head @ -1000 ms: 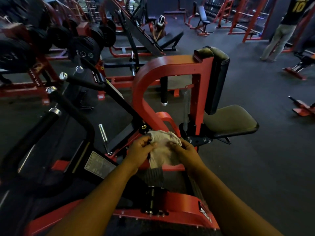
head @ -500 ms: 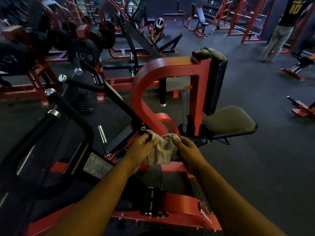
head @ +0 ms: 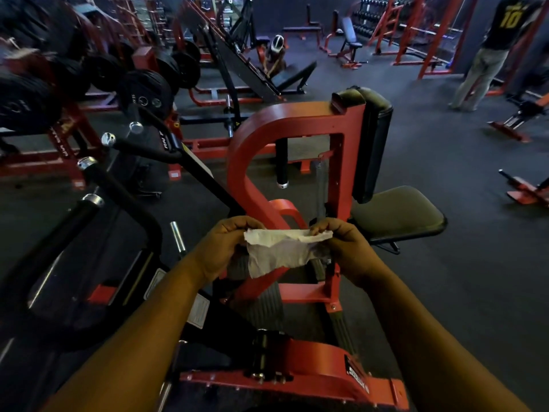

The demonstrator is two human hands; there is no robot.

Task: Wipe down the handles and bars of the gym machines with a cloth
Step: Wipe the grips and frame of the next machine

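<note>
Crumpled white cloth (head: 282,252) stretched between left hand (head: 228,245) and right hand (head: 346,243), fingers pinching its top corners.

— What can't be made out here?
— The person (head: 487,52) at the upper right is cut off at the shoulders by the top edge. The weight plates (head: 26,99) at the left edge are smeared with blur.
— And the cloth (head: 279,251)?
— Its top corners (both pinched) vanish under the fingers (head: 323,226); the forearms run off the bottom edge.
</note>
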